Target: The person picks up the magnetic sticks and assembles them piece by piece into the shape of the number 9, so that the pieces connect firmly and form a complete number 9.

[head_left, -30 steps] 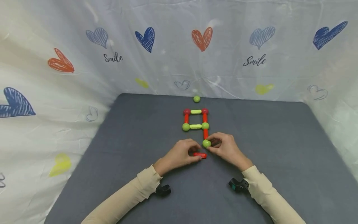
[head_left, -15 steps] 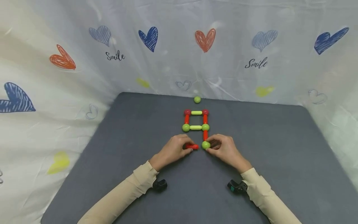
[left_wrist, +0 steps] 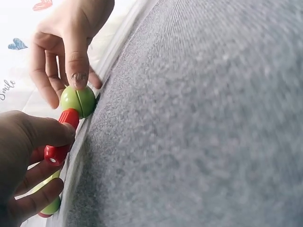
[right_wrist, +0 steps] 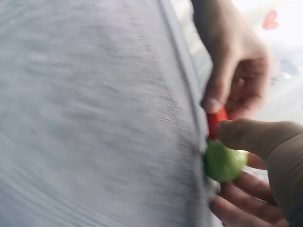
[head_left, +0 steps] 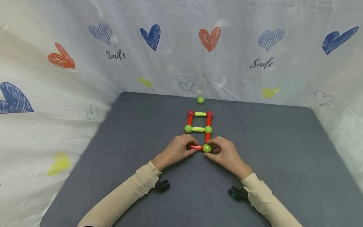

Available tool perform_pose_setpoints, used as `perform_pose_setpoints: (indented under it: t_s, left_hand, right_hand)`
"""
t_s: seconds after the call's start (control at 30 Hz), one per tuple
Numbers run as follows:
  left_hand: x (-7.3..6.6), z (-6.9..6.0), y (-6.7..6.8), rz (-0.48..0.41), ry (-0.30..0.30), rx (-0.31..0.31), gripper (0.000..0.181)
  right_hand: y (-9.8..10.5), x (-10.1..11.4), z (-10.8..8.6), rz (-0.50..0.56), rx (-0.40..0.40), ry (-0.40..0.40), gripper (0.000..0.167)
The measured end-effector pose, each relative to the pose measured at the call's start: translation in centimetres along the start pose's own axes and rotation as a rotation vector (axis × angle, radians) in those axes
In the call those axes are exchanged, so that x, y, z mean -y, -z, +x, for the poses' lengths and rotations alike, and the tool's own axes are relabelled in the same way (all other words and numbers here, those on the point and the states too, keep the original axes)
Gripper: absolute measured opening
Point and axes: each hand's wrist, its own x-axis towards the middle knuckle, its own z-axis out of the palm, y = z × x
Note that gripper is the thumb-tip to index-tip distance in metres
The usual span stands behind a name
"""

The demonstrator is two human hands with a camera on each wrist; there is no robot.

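My left hand (head_left: 177,150) pinches a red rod (head_left: 196,147) between thumb and fingers, and the rod's right end touches a green ball (head_left: 207,148). That ball is held from the right by the thumb and fingers of my right hand (head_left: 225,153). A second red rod (head_left: 207,137) runs from the held ball up to another green ball (head_left: 208,130). This is the lower right corner of a square of balls and rods. In the left wrist view the red rod (left_wrist: 69,118) lies end-on against the green ball (left_wrist: 78,101).
The square's other corners are a green ball (head_left: 188,129) and two red balls (head_left: 191,113), with yellow-green rods (head_left: 198,129) across its top and bottom. A loose green ball (head_left: 200,100) sits at the far edge of the grey table (head_left: 269,142). A printed curtain (head_left: 175,47) hangs behind.
My left hand has lifted the red rod from its lower spot up and leftward, then brought it against the green ball. My right hand has shifted slightly left with that ball.
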Motion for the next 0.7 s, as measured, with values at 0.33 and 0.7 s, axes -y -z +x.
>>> perform_pose_setpoints:
  t_s: [0.33, 0.7]
  left_hand:
    - [0.2, 0.1, 0.0, -0.005, 0.002, 0.023, 0.026]
    - [1.1, 1.8, 2.6, -0.003, -0.005, 0.131, 0.031]
  right_hand:
    - [-1.3, 0.3, 0.1, -0.206, -0.110, 0.233, 0.032]
    - [-1.5, 0.2, -0.5, -0.186, -0.118, 0.201, 0.035]
